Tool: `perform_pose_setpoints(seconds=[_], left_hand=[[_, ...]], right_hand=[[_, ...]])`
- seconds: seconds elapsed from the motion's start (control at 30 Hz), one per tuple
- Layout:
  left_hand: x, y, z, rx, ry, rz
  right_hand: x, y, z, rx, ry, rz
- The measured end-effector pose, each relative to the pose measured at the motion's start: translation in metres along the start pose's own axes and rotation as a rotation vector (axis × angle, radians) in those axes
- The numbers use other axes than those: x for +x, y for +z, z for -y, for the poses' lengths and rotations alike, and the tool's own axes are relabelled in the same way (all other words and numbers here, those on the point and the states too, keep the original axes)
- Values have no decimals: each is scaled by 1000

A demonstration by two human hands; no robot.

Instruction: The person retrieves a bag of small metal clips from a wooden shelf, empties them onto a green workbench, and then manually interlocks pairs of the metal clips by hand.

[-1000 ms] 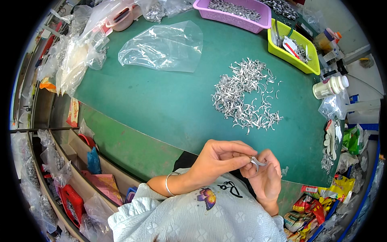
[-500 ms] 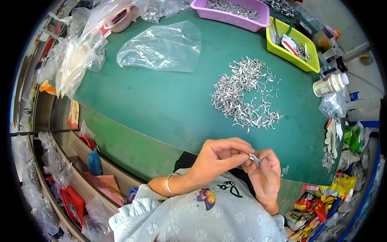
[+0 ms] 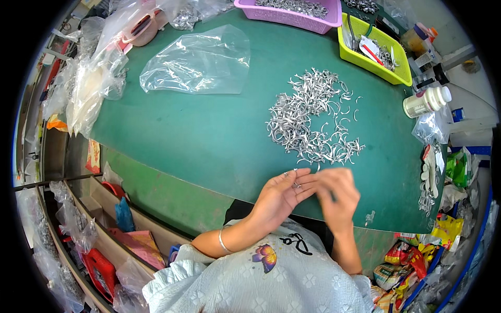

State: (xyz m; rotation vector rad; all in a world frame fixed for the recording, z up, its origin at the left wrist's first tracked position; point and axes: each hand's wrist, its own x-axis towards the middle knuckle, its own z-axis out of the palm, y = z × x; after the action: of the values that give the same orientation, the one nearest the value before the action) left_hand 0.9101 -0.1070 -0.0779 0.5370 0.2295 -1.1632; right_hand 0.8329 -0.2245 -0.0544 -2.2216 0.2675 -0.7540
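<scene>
My left hand (image 3: 279,198) is turned palm up just past the near edge of the green tabletop (image 3: 198,141). Its fingers stretch to the right, and small silver metal pieces (image 3: 296,185) show at its thumb and fingers. Close by its fingertips is my right hand (image 3: 340,197), bent over and smeared by motion; whatever its fingers hold is not visible. Ahead of both hands lies a loose pile of curved silver metal pieces (image 3: 305,115), with stray ones around its right side.
A clear plastic bag (image 3: 198,65) lies flat at the far left of the table. Along the far side stand a purple basket (image 3: 292,20) and a yellow-green basket (image 3: 373,65), both holding metal parts. A white bottle (image 3: 425,102) sits at the right edge.
My hands have come apart from a shared hold on a small silver piece. The left has turned palm up with fingers straightened; the right has risen slightly and is moving. The view has shifted slightly.
</scene>
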Motion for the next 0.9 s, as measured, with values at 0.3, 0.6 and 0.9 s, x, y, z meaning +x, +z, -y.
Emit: perform_pose_setpoints(seconds=[0.3, 0.6, 0.9], left_hand=[[9, 1, -2, 130, 10, 50], [9, 0, -6, 246, 10, 135], [-5, 27, -4, 668, 405, 133]], right_hand=[[29, 6, -67, -556, 185, 51], [7, -6, -31, 930, 716, -204], [2, -7, 6, 825, 579, -172]])
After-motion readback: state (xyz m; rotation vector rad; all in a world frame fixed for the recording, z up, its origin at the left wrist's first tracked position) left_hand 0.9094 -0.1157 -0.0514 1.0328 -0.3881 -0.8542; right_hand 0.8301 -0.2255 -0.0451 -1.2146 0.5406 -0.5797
